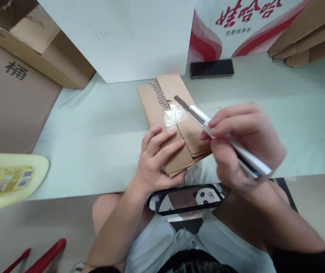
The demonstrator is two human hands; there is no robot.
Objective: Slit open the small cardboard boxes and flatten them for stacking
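Observation:
A flattish brown cardboard box [148, 104] lies tilted at the near part of the table, its flaps joined by a patch of clear tape [174, 115]. My left hand [158, 161] grips the box's near left end, fingers spread on top and thumb at the near edge. In my right hand [242, 140] is a white utility knife [198, 115] with its metal blade out. The blade tip hovers over the box close to the tape; whether it touches cannot be made out. Slight blur covers the right hand.
A black phone [212, 69] lies at the back before a white-and-red carton [245, 34]. Larger cardboard boxes [11, 94] stand at left, folded cardboard [307, 38] at back right. A yellow-green labelled container [41, 167] juts in from the left. A panda-patterned object [185, 201] is over my lap.

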